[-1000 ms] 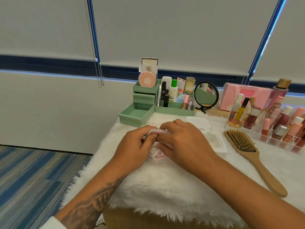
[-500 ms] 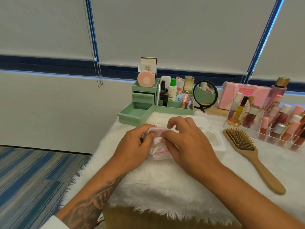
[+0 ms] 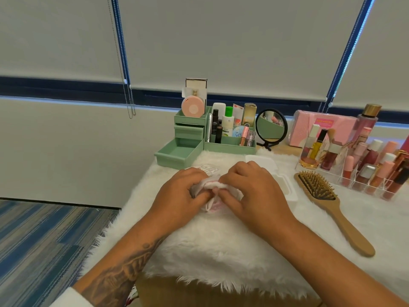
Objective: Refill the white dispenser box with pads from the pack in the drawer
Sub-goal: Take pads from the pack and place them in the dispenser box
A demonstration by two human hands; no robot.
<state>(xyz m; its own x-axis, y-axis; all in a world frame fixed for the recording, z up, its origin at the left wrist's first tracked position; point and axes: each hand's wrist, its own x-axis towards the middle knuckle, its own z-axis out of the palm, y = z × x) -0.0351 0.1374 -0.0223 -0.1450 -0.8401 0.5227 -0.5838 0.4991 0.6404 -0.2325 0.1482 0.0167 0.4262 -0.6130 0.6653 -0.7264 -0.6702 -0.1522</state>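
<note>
Both hands pinching the soft pad pack

My left hand [image 3: 177,191] and right hand [image 3: 250,191] grip the crinkly pack [image 3: 210,185] just left of the open white dispenser box [image 3: 290,191]; it's light and squishy, so I'd hold the edges.

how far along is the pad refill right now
Done: the green bottom drawer stands pulled out and the white dispenser box lies open on the fur. In hand: the left hand and right hand both pinch the crinkly clear pad pack. Left: no pads visibly moved into the box yet.
</note>
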